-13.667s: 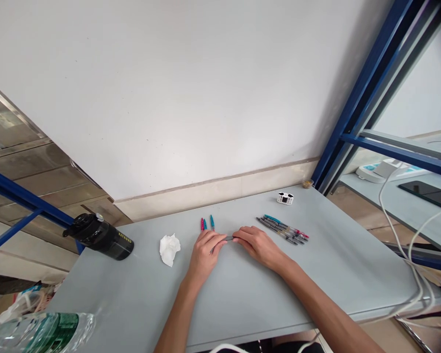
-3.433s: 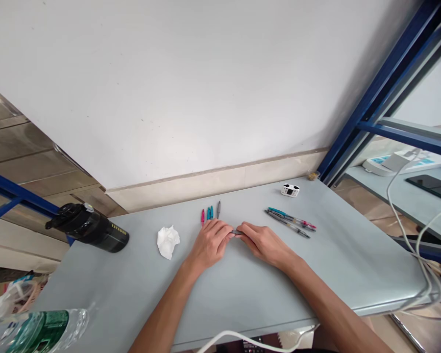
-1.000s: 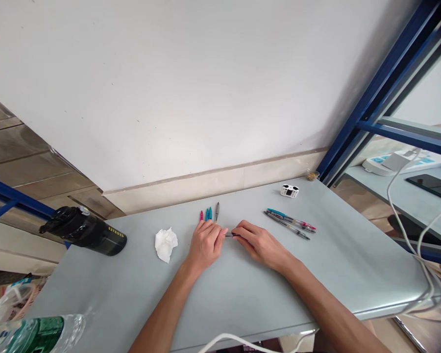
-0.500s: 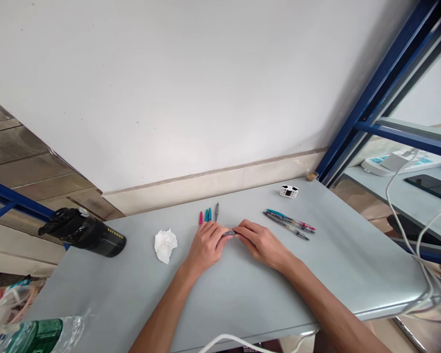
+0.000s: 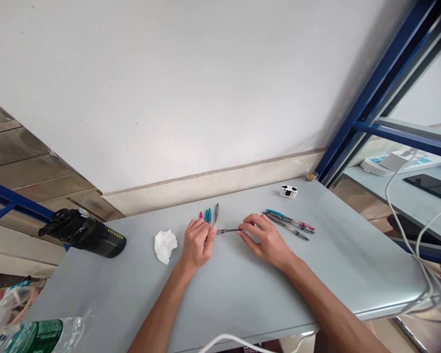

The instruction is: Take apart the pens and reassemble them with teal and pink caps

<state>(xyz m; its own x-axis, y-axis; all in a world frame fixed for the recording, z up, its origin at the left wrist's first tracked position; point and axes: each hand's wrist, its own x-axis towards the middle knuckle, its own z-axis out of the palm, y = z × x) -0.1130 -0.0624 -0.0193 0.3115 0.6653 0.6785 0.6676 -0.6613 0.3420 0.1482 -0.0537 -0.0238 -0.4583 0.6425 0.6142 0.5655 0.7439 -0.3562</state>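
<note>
My left hand [image 5: 197, 244] is closed around one end of a grey pen [image 5: 222, 231]. A thin dark refill [image 5: 233, 230] stretches from it to my right hand [image 5: 264, 240], whose thumb and fingertips pinch the other end. The part inside my left fist is hidden. Just beyond my left hand lie two teal pen parts [image 5: 208, 214], a pink pen part [image 5: 201, 214], and an upright-lying grey pen piece [image 5: 216, 212]. Several pens [image 5: 286, 220], some with teal, red or grey ends, lie right of my right hand.
Left on the grey table [image 5: 106, 294] are a crumpled tissue [image 5: 165, 246] and a black bottle [image 5: 88, 234] lying tilted in view. A white device [image 5: 288, 191] and a small clear cup [image 5: 310, 175] are near the wall. White cables [image 5: 422, 245] hang at the right edge.
My hands have moved apart, the left one shifting left. A length of thin dark refill now shows between them, where only a short grey piece was visible before.
</note>
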